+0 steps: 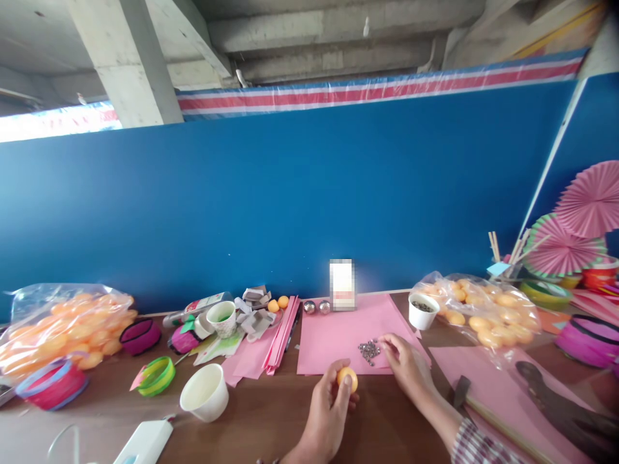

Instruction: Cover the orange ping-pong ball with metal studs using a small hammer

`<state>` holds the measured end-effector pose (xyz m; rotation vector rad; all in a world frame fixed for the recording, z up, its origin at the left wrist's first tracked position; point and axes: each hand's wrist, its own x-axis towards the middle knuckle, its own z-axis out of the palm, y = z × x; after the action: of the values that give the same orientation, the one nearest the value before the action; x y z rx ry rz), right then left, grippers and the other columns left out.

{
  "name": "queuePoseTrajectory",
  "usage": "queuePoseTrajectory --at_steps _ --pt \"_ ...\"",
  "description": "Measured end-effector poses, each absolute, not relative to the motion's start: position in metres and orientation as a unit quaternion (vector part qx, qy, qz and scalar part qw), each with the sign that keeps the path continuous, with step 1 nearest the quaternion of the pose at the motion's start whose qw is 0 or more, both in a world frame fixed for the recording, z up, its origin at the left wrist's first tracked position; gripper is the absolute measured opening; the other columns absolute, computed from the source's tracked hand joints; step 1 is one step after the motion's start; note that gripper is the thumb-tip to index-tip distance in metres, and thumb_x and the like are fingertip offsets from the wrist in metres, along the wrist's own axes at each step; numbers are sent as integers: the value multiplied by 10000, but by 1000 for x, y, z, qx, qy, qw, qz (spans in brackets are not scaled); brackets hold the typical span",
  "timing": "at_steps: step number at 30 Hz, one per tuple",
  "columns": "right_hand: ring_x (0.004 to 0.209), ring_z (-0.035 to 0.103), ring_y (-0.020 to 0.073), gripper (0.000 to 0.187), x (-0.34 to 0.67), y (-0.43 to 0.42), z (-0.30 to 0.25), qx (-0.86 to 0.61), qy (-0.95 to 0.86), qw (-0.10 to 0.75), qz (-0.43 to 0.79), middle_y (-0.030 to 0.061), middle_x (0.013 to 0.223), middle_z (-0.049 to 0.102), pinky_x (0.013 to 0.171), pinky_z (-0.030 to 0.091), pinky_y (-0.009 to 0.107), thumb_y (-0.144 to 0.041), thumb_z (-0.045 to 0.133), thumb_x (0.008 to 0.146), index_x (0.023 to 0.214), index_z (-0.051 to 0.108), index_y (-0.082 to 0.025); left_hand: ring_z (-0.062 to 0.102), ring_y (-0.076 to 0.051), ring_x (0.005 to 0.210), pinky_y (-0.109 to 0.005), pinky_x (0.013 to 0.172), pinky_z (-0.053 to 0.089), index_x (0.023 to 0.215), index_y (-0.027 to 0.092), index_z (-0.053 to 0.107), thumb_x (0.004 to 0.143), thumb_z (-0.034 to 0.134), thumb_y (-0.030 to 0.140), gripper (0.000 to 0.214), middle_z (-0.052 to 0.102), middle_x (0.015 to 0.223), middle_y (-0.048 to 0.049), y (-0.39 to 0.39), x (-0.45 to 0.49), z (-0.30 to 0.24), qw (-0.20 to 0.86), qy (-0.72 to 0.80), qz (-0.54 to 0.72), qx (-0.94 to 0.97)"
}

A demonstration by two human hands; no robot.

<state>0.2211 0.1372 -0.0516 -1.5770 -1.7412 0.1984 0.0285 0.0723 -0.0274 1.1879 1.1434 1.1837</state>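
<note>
My left hand [329, 405] is closed around an orange ping-pong ball [347, 381], the thumb lying across its front. My right hand [406, 364] is at the right side of a small pile of shiny metallic beads [369, 351]. Its thumb and forefinger are pinched together, and anything between them is too small to make out. Those beads lie on a sheet of pink paper [329, 348]. Two shiny silver balls [316, 307] rest at the back left of this sheet.
A white cup of dark beads [423, 312] and a bag of orange balls [500, 312] stand right. Near my right forearm is a hammer [461, 392]. Leftward are a white cup [204, 393], folded pink paper [283, 335] and another ball bag [72, 325]. A blue partition [271, 206] rises behind.
</note>
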Motion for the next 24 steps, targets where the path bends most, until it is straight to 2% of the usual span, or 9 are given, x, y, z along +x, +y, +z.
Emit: queuePoseTrajectory --at_steps 24 --pt "770 643 182 259 221 137 -52 -621 -689 370 59 21 851 684 655 468 273 -323 330 853 825 570 -228 586 -120 630 -231 589 494 1103 150 562 801 524 500 464 600 763 -24 74 28 -32 526 470 501 501"
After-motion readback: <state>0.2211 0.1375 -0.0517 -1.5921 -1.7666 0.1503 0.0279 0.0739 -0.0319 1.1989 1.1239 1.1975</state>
